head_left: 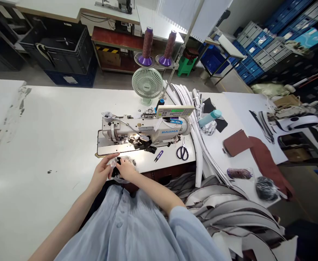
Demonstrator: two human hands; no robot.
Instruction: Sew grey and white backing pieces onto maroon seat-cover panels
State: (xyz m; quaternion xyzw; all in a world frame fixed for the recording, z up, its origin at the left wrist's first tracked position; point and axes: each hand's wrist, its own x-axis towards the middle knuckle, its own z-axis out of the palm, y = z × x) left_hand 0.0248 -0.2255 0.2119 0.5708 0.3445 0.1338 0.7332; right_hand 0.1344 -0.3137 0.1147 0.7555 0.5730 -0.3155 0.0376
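At the table's front edge, just below the sewing machine (148,131), my two hands are close together over a clear plastic bag (132,161) with black pieces (116,172) inside. My left hand (104,170) has its fingers closed on the bag's crumpled left side. My right hand (126,169) lies over the bag with its fingers bent into it; the fingertips are partly hidden among the plastic and black pieces. Small black fabric pieces (150,149) lie by the lit needle area. Purple thread snips (159,156) and black-handled scissors (182,152) rest to the right.
Long white strips (198,145) run down the table's right side, and grey curved pieces (235,203) are heaped beside my lap. A small fan (147,85) and two thread cones (147,45) stand behind the machine. A teal bottle (210,118) lies at right.
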